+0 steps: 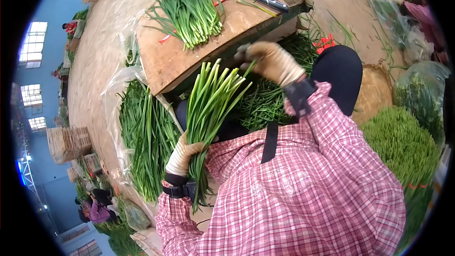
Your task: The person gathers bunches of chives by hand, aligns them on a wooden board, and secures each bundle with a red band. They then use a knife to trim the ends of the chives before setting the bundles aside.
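Worktop (pixel 154 64) at 12 o'clock, brown, scuffed. Stack of greens (pixel 398 137) at 3 to 4 o'clock, packed upright. Leaf pile (pixel 147 147) at 8 to 9 o'clock, long and dark green, with clear plastic along its outer side. Bunch of green stalks (pixel 208 106) near centre, just below the worktop's front edge: pale cut ends fanned toward 12, slightly uneven, bright green stems, darker leaf ends drooping toward 6. Second bundle (pixel 192 9) on the worktop at 11 to 12, cut ends toward 6. Left hand (pixel 184 155) at 7 to 8, pale glove, curled closed round the bunch's lower part. Right hand (pixel 272 61) at 1 to 2, tan glove, fingers bent and blurred; a stalk tip shows beside them, can't tell if gripped. Knife (pixel 268 2) on the worktop at 12 to 1, black riveted handle, any handle lettering too small to read. Red strips (pixel 324 43) at 2.
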`<action>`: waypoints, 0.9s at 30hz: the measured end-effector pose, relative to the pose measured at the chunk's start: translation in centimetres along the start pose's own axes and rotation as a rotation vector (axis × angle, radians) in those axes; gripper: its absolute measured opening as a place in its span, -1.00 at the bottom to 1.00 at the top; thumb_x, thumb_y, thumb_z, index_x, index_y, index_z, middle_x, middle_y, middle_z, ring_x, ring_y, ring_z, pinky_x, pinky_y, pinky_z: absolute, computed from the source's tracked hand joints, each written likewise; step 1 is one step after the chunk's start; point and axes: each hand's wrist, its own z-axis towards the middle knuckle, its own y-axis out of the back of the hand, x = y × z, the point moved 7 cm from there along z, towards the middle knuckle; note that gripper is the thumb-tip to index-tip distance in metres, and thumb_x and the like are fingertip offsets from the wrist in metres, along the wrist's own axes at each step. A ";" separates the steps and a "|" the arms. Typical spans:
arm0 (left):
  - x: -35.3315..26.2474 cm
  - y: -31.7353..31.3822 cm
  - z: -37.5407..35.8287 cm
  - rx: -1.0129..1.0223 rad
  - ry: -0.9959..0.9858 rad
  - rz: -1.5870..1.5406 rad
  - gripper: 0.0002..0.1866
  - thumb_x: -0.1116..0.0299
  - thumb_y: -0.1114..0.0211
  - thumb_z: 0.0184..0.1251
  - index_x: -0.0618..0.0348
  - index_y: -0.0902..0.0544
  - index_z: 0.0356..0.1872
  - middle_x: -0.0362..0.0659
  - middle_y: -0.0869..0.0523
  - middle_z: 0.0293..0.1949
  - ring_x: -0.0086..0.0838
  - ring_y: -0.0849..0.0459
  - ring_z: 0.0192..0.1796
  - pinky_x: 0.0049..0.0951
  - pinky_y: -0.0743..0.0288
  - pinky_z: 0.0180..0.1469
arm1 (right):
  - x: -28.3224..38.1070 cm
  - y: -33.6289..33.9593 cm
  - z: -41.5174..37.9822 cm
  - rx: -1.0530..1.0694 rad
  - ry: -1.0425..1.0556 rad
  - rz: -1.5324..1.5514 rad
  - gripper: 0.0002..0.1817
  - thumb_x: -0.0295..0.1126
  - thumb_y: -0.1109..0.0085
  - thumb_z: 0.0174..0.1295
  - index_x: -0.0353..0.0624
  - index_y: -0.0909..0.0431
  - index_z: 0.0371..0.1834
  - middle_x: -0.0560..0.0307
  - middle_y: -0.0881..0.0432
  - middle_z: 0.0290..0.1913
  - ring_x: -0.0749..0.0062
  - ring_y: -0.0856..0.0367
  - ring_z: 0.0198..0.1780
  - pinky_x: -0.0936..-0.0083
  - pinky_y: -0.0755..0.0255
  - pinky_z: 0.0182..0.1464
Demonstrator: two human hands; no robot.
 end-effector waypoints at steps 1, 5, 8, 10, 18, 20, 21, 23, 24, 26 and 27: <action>0.5 0.9 0.0 -0.003 0.006 0.019 -0.36 0.40 -0.46 0.08 0.31 -0.48 0.24 0.02 -0.76 -0.06 -0.46 -0.71 -0.28 -0.48 -0.61 -0.17 | 2.2 2.0 0.0 -0.152 0.035 -0.456 -0.73 -0.33 -0.29 0.16 -0.24 -0.68 -0.11 0.08 -0.72 -0.09 0.31 -0.68 -0.06 0.32 -0.55 -0.01; 0.4 1.3 0.2 -0.025 -0.078 0.053 -0.31 0.40 -0.47 0.05 0.31 -0.46 0.28 -0.02 -0.74 0.01 -0.39 -0.72 -0.09 -0.41 -0.58 0.06 | 5.5 -0.7 -1.1 -0.156 0.467 -1.650 -0.48 -0.06 -0.23 0.31 -0.21 -0.60 0.18 -0.10 -0.65 0.16 0.19 -0.60 0.18 0.33 -0.44 0.25; -0.7 -0.4 0.3 0.034 0.013 0.090 -0.30 0.58 -0.43 0.05 0.29 -0.46 0.31 -0.12 -0.69 0.09 -0.44 -0.64 0.06 -0.43 -0.47 0.22 | 2.0 -5.5 -1.4 0.258 0.343 -1.078 -0.45 -0.10 -0.22 0.36 -0.18 -0.49 0.32 -0.08 -0.64 0.20 0.28 -0.57 0.22 0.38 -0.41 0.27; -1.0 -0.6 0.3 0.017 0.012 0.123 -0.31 0.59 -0.40 0.05 0.29 -0.45 0.32 -0.14 -0.69 0.08 -0.46 -0.64 0.06 -0.44 -0.46 0.22 | 2.2 -3.2 0.3 0.078 0.205 -1.170 -0.46 -0.12 -0.27 0.34 -0.23 -0.52 0.27 0.02 -0.68 0.10 0.40 -0.60 0.12 0.42 -0.43 0.23; -1.9 -1.7 0.0 -0.003 0.002 0.025 -0.33 0.51 -0.39 0.01 0.28 -0.49 0.26 -0.14 -0.72 -0.05 -0.44 -0.68 -0.08 -0.47 -0.56 0.05 | 5.9 0.1 0.0 -0.155 0.285 -0.650 -0.72 -0.30 -0.22 0.31 -0.24 -0.67 -0.04 0.18 -0.75 -0.21 0.52 -0.67 -0.15 0.47 -0.51 0.05; -2.6 -1.0 -0.4 0.007 0.017 0.042 -0.39 0.41 -0.42 0.02 0.34 -0.53 0.18 -0.11 -0.74 -0.13 -0.56 -0.64 -0.39 -0.56 -0.57 -0.27 | 6.9 2.0 -1.6 -0.222 0.305 -0.401 -0.74 -0.30 -0.17 0.35 -0.17 -0.60 0.02 0.23 -0.68 -0.09 0.52 -0.61 -0.02 0.40 -0.47 0.12; -3.7 -1.7 -0.6 0.005 -0.008 0.017 -0.42 0.39 -0.41 0.04 0.35 -0.54 0.15 -0.10 -0.75 -0.14 -0.56 -0.62 -0.41 -0.57 -0.55 -0.30 | 5.1 2.8 -1.8 -0.113 0.209 -0.341 -0.61 -0.16 -0.18 0.35 -0.15 -0.54 0.12 0.21 -0.63 0.06 0.50 -0.55 0.10 0.38 -0.43 0.17; -5.4 -2.5 0.2 0.048 -0.049 0.030 -0.46 0.36 -0.39 0.08 0.35 -0.56 0.13 -0.08 -0.75 -0.14 -0.57 -0.62 -0.41 -0.59 -0.54 -0.32 | 0.3 2.5 -2.3 0.178 0.170 -0.557 -0.31 0.15 -0.26 0.27 -0.08 -0.45 0.32 0.17 -0.53 0.26 0.44 -0.41 0.31 0.32 -0.36 0.26; -6.4 -2.8 1.0 0.056 -0.069 0.033 -0.46 0.36 -0.39 0.08 0.35 -0.56 0.13 -0.08 -0.75 -0.14 -0.57 -0.62 -0.41 -0.59 -0.54 -0.32 | -2.0 1.2 -2.8 0.240 -0.038 -0.142 -0.11 0.23 -0.30 0.18 -0.03 -0.29 0.47 0.15 -0.46 0.34 0.38 -0.31 0.41 0.30 -0.33 0.32; -7.4 -5.0 2.6 0.167 -0.012 0.204 -0.47 0.39 -0.38 0.11 0.33 -0.55 0.15 -0.07 -0.75 -0.11 -0.56 -0.63 -0.39 -0.57 -0.56 -0.29 | 0.2 -3.4 -3.3 0.303 0.226 -0.064 0.01 0.22 -0.34 0.14 -0.07 -0.14 0.55 0.12 -0.39 0.41 0.28 -0.27 0.47 0.22 -0.27 0.42; -7.9 -6.5 3.5 0.220 -0.066 0.233 -0.50 0.42 -0.36 0.14 0.32 -0.56 0.15 -0.12 -0.75 -0.12 -0.55 -0.66 -0.29 -0.53 -0.58 -0.18 | 1.9 -4.1 -3.1 0.290 0.223 -0.075 0.03 0.20 -0.36 0.13 -0.09 -0.11 0.55 0.10 -0.37 0.43 0.24 -0.26 0.48 0.19 -0.24 0.46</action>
